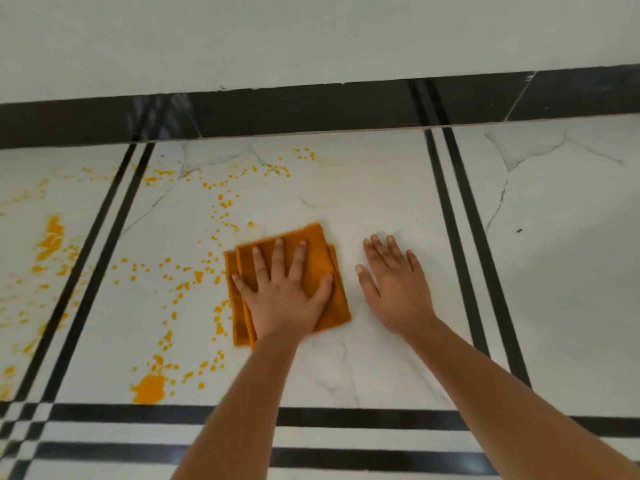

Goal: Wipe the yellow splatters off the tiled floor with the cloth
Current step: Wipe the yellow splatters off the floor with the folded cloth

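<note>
- White marble-look tiled floor (381, 181) fills the view, crossed by black double stripes (462, 244) and edged by a dark skirting band (311, 110) under a pale wall (311, 36).
- Left hand (285, 292) lies flat with fingers straight and spread, pressing on the folded orange cloth (320, 245).
- Right hand (398, 289) rests palm-down on bare tile just beside the cloth (fingers straight, holding nothing).
- The cloth sits mid-tile, its left edge next to the nearest yellow splatters (194, 275).
- Splatters scatter left of and beyond the cloth, with a large blob (149, 389) near the lower stripes and smears (52, 240) on the next tile left.
</note>
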Available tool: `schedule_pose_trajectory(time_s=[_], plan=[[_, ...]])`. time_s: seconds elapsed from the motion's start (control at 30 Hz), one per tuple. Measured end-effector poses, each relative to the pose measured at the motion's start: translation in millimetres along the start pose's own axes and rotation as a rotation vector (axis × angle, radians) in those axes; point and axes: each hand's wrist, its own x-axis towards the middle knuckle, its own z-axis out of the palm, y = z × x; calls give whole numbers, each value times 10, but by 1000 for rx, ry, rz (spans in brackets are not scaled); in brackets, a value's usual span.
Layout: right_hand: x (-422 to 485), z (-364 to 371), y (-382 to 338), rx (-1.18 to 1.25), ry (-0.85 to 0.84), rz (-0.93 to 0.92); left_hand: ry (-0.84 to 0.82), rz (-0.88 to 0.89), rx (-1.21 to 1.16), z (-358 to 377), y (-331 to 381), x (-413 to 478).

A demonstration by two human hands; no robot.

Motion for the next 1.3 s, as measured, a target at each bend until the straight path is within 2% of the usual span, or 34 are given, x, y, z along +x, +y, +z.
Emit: schedule_pose_trajectory(time_s=[0.1,0.23,0.37,0.43,0.57,0.73,0.87,0.97,1.07,1.2,1.3], plan=[[207,22,-184,-21,-15,21,-47,67,61,14,-192,-127],[468,7,-270,-44,5,56,-13,-84,4,-83,-307,284],[925,-47,-215,-94,21,73,-18,20,71,-4,-267,191],[1055,-16,-265,-62,30,120,-20,6,33,-65,-252,449],[1070,59,-293,-25,100,156,-21,6,32,-89,-115,989],[1093,58,-279,-27,85,149,-46,11,9,-204,-13,1716],[1089,85,-278,-32,99,146,19,74,33,-129,48,1527],[1094,83,-283,-27,109,150,-13,130,62,-159,63,1698],[1093,91,-289,-29,113,143,-47,89,33,-259,142,2101],[1104,106,-269,-26,108,134,-4,166,88,-137,168,1804],[1088,99,-268,-24,124,145,-30,169,78,-186,150,1952]])
